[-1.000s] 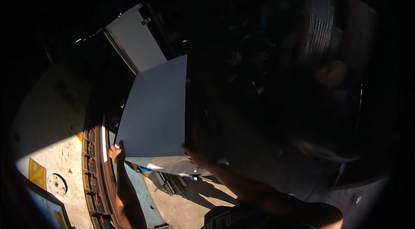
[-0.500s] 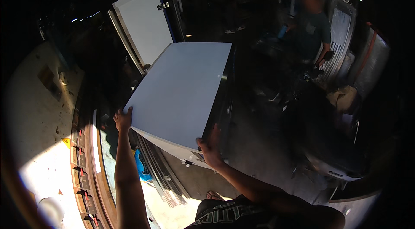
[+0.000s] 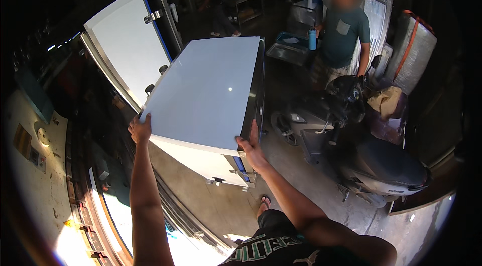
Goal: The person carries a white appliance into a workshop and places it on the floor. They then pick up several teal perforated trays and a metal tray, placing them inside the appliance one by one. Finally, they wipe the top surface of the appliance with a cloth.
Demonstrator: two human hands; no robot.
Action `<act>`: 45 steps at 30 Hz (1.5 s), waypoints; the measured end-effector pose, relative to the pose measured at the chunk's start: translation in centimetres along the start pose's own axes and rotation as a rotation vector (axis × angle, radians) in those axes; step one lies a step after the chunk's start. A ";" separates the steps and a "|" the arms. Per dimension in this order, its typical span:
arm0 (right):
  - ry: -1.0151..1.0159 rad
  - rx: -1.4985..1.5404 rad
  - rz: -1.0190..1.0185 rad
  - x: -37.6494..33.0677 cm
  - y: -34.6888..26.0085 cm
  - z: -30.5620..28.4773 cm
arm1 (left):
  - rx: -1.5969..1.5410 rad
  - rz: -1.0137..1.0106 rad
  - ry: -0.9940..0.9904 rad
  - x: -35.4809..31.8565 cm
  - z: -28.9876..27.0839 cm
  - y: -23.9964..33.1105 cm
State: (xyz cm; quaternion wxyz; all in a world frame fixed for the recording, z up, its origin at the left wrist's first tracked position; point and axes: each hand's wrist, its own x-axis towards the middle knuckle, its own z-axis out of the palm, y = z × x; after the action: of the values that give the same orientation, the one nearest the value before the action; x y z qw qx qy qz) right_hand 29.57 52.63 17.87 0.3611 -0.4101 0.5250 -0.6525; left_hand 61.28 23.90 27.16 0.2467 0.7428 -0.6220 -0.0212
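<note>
In front of me is a large white cabinet (image 3: pixel 206 82), a box with a smooth flat top face and a dark right side. My left hand (image 3: pixel 140 128) grips its near left corner, fingers over the edge. At the near right corner my right hand (image 3: pixel 252 149) holds on, thumb over the top edge and fingers up along the dark side. The near end shows a white panel, blue strip and metal fittings. Behind on the left stands a similar white cabinet (image 3: pixel 133 35) with a metal latch (image 3: pixel 152 17). Dark round castors show between the two.
To the right a dark scooter (image 3: pixel 371 163) is parked. Beyond it a person (image 3: pixel 346 37) stands holding a blue bottle (image 3: pixel 312 39). Wrapped panels (image 3: pixel 412 50) lean behind. Along my left runs a pale machine (image 3: pixel 37 165); long metal strips (image 3: pixel 173 216) lie beside my left arm.
The view has shifted and brightened. Both hands keep their hold as the cabinet appears slightly higher in the picture, with more of its near end showing. My foot shows farther forward.
</note>
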 end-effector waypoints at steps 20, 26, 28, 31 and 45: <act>0.260 0.244 0.029 42.5 2.3 -19.9 | -0.061 0.710 0.101 21.2 23.9 33.6; 0.273 0.274 0.027 56.3 2.4 -26.9 | -0.221 0.790 -0.125 27.1 30.4 44.0; 0.407 0.111 0.116 60.8 2.2 -29.3 | -0.160 0.785 -0.044 28.2 33.0 48.1; 0.547 -0.022 0.056 67.2 2.8 -33.0 | -0.194 0.791 0.061 30.5 36.5 53.8; 0.399 0.007 0.157 103.5 9.3 -53.2 | -0.207 0.764 0.144 44.5 51.7 79.7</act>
State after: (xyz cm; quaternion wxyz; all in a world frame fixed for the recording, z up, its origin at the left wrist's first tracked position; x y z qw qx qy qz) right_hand -60.38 -21.76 18.88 0.3012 -0.2291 0.6140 -0.6926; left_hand -18.98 -43.63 25.39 0.3534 0.4287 -0.8292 0.0615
